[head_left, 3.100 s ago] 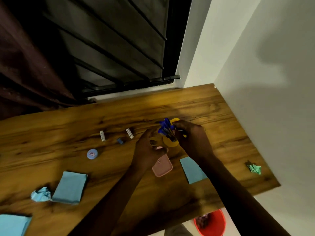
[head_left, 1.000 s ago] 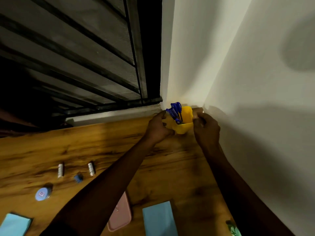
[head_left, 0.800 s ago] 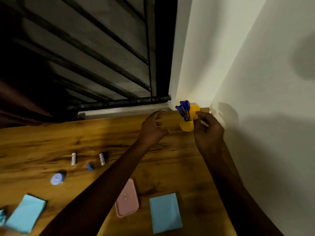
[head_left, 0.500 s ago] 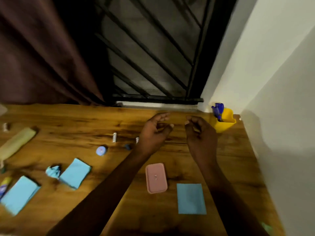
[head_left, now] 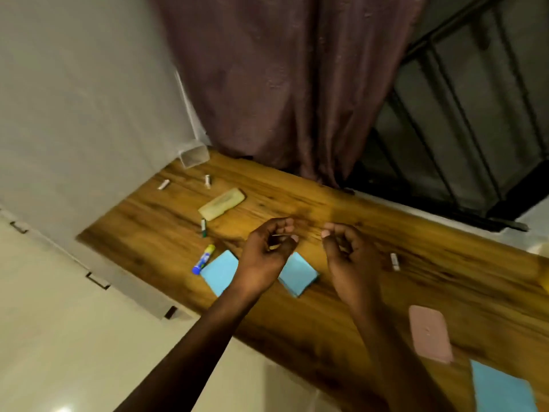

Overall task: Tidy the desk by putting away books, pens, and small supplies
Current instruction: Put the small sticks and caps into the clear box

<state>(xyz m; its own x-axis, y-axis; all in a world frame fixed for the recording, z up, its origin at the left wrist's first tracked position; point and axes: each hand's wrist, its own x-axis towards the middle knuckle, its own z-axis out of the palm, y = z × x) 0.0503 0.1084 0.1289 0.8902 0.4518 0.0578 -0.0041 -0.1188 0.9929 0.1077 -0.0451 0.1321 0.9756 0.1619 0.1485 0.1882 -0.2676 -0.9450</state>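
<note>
My left hand (head_left: 269,252) and my right hand (head_left: 347,254) hover side by side above the middle of the wooden desk (head_left: 326,319), fingers loosely curled and apart, holding nothing. Two light blue pads (head_left: 221,272) (head_left: 298,276) lie just under and beside my left hand. A blue-and-yellow glue stick (head_left: 203,259) lies left of them. A pale yellow pouch (head_left: 222,203) and a small green-tipped marker (head_left: 203,227) lie farther left. A small white tube (head_left: 394,261) lies right of my right hand. A pink case (head_left: 430,334) and another blue pad (head_left: 502,391) sit at the lower right.
A clear empty container (head_left: 194,156) stands at the desk's far left corner against the wall. Two small white tubes (head_left: 163,184) (head_left: 207,181) lie near it. A dark red curtain (head_left: 297,84) hangs behind the desk. Drawer fronts with handles (head_left: 98,281) run along the desk's left end.
My hands have let go of the yellow pen cup, left in the right corner, and drawn back. My view has swung left along the desk, so the cup is out of sight.
</note>
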